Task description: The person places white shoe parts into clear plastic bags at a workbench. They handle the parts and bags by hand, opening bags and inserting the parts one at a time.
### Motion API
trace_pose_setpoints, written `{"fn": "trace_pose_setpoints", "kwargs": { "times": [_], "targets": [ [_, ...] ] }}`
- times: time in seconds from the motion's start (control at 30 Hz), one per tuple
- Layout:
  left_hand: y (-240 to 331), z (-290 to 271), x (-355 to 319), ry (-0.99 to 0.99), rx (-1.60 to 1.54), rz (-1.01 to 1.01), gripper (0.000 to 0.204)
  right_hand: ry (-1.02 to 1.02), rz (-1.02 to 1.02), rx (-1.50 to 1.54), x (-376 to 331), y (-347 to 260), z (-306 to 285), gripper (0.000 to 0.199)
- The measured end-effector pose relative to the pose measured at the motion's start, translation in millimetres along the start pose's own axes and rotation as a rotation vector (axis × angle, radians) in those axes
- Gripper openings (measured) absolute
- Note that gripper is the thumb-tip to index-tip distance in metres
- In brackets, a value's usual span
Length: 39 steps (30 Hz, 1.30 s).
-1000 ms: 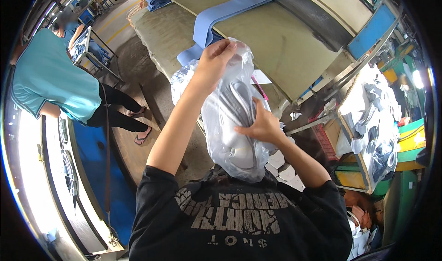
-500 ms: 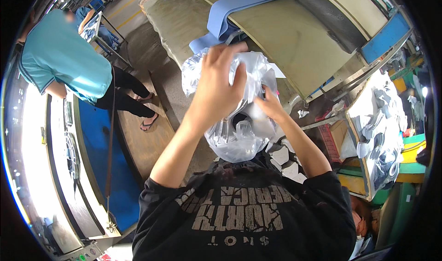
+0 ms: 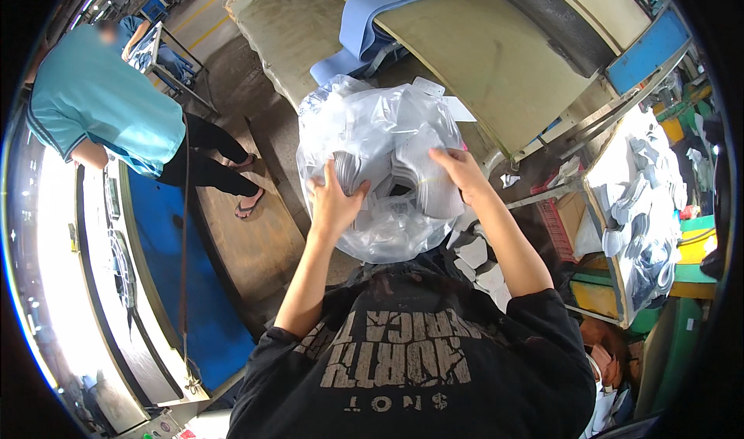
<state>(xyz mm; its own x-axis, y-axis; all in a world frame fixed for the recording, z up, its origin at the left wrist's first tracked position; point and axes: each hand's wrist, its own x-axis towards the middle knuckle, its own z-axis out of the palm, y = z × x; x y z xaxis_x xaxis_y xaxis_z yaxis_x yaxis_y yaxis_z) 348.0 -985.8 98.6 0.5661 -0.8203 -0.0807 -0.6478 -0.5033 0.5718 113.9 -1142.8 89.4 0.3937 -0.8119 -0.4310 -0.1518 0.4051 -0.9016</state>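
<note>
In front of my chest a clear plastic bag (image 3: 399,230) stands with its mouth spread wide. Inside it are stacks of thin, pale grey insole-shaped pieces, with a dark gap between them. My left hand (image 3: 335,205) is at the left stack (image 3: 346,168), its index finger and thumb set apart around the pieces. The right stack (image 3: 434,182) is gripped at its outer edge by my right hand (image 3: 463,175), whose thumb is mostly hidden. A small white paper tag (image 3: 428,87) shows at the bag's far rim.
Beyond the bag is a greenish work table (image 3: 465,67) with a blue strip (image 3: 360,28) draped over it. A rack (image 3: 632,222) of similar pieces stands at right, near a red crate (image 3: 554,222). At left a person in a teal shirt (image 3: 116,102) stands by a blue panel (image 3: 174,261).
My left hand has come down from above the bag to the left stack. My right hand has moved slightly onto the right stack. The bag's mouth is now opened wider, showing the pieces.
</note>
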Motion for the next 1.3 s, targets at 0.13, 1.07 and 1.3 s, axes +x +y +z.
{"fn": "trace_pose_setpoints", "kwargs": {
  "times": [0.13, 1.07, 1.3],
  "targets": [
    [-1.0, -18.8, -1.8, -0.245, -0.481, -0.081, 0.094, 0.060, 0.080, 0.010, 0.6, -8.6, -6.3, 0.058],
    [51.1, 9.8, 26.7, -0.222, -0.157, 0.807, 0.080, 0.042, -0.439, -1.522, -24.6, 13.0, -27.8, 0.056],
    [85.8, -37.3, 77.0, -0.402, -1.135, 0.572, 0.092, 0.035, -0.819, -1.193, -79.9, -28.2, -72.6, 0.047]
  ]
}}
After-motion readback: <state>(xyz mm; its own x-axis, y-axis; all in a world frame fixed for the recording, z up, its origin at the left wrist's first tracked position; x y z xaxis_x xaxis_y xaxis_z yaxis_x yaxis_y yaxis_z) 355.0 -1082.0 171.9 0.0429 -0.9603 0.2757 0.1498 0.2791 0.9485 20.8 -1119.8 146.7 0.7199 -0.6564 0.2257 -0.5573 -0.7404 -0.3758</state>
